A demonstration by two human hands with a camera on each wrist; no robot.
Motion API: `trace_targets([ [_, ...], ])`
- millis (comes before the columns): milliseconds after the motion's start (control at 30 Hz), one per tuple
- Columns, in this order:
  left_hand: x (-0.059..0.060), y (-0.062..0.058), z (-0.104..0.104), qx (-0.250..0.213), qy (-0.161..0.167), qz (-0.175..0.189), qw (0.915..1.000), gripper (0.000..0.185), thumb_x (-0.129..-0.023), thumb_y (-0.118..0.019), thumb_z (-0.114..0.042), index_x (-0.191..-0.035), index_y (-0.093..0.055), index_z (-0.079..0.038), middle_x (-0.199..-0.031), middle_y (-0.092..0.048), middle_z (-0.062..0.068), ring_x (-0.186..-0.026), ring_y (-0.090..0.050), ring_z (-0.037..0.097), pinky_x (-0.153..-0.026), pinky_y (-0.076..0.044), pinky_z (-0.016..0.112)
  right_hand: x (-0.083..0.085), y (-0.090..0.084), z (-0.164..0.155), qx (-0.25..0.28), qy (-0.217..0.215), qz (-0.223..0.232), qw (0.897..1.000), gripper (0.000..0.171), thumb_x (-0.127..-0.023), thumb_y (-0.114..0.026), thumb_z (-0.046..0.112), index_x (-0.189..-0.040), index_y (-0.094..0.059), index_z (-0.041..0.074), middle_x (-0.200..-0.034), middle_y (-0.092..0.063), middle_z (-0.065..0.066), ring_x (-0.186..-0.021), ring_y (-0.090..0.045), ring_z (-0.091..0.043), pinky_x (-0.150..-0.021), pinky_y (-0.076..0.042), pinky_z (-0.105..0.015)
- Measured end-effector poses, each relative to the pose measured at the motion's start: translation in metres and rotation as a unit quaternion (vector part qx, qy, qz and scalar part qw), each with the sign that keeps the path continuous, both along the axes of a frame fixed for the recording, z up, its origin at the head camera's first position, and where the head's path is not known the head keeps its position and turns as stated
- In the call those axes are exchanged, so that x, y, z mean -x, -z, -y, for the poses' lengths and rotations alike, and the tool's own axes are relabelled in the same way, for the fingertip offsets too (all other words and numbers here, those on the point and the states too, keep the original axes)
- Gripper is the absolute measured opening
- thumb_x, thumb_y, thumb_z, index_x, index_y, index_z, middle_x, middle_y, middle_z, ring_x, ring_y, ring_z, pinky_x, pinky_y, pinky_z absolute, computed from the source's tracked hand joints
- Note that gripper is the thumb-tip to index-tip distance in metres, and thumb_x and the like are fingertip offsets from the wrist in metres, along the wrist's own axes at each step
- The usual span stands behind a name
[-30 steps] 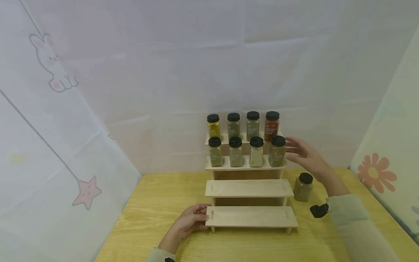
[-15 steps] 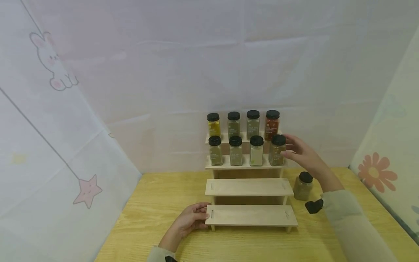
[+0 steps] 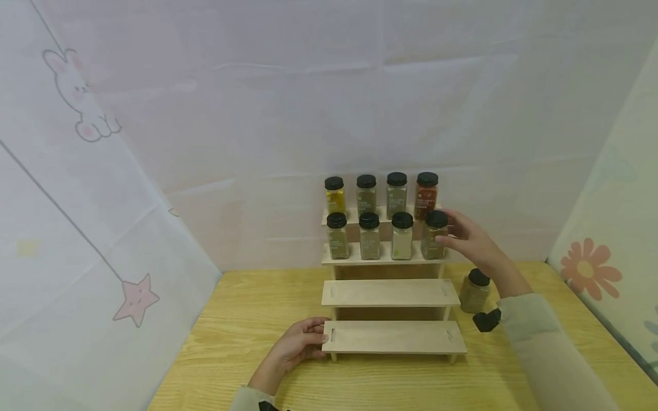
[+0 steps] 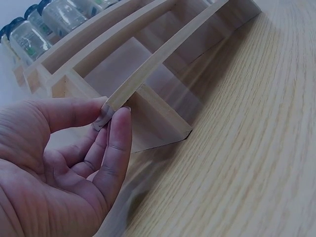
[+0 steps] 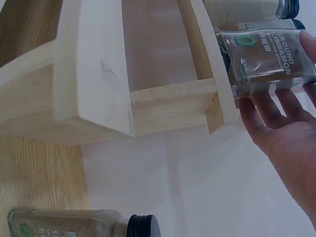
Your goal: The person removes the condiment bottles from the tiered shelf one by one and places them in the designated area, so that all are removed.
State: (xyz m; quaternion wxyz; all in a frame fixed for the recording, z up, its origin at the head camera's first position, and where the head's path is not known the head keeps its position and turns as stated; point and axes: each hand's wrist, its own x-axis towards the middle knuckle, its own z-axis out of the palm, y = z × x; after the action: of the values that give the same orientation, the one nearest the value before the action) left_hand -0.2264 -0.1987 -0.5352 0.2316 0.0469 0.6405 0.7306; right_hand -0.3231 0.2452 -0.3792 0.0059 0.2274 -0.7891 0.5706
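Note:
A pale wooden stepped rack (image 3: pixel 390 337) stands on the table. My left hand (image 3: pixel 295 345) pinches the left end of its lowest step between thumb and fingers, close up in the left wrist view. At the right end of the second-highest step is a spice jar (image 3: pixel 434 242) with a black lid, its label reading ground cinnamon in the right wrist view. My right hand (image 3: pixel 475 245) holds this jar, thumb across its front and fingers along its right side and behind. The jar stands upright on the step.
Several black-lidded jars line the top two steps, including a yellow one (image 3: pixel 335 197) and a red one (image 3: pixel 426 197). Another brown jar (image 3: pixel 474 294) stands on the table (image 3: pixel 247 319) right of the rack. A light cloth wall (image 3: pixel 267 142) rises behind.
My right hand has moved slightly left onto the cinnamon jar, its thumb now across the front. My left hand has stayed on the rack's lowest step.

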Motion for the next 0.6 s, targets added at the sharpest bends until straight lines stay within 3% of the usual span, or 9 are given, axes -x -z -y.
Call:
trace_targets([
  [333,0.0002,0.0014,0.0007,-0.003,0.000,0.000,1.0000,0.064,-0.092,-0.068,-0.003,-0.148,-0.039,0.010,-0.107,-0.060,0.008,-0.089,-0.068,0.018,-0.067,-0.061,0.026,0.0025,0.0005,0.0065,0.016,-0.012,-0.003,1.000,0.070,-0.099,-0.067,0.017,-0.159,-0.030,0.012,-0.152,-0.042,-0.015,-0.120,-0.055,-0.008,-0.091,-0.051,-0.021],
  [600,0.0005,0.0014,0.0013,-0.006,0.002,0.003,1.0000,0.064,-0.093,-0.068,-0.003,-0.148,-0.039,0.010,-0.108,-0.060,0.007,-0.089,-0.067,0.017,-0.068,-0.061,0.026,0.0041,0.0005,0.0068,0.015,-0.021,0.002,1.000,0.072,-0.100,-0.066,0.015,-0.160,-0.027,0.012,-0.159,-0.032,-0.017,-0.139,-0.040,-0.020,-0.095,-0.047,-0.016],
])
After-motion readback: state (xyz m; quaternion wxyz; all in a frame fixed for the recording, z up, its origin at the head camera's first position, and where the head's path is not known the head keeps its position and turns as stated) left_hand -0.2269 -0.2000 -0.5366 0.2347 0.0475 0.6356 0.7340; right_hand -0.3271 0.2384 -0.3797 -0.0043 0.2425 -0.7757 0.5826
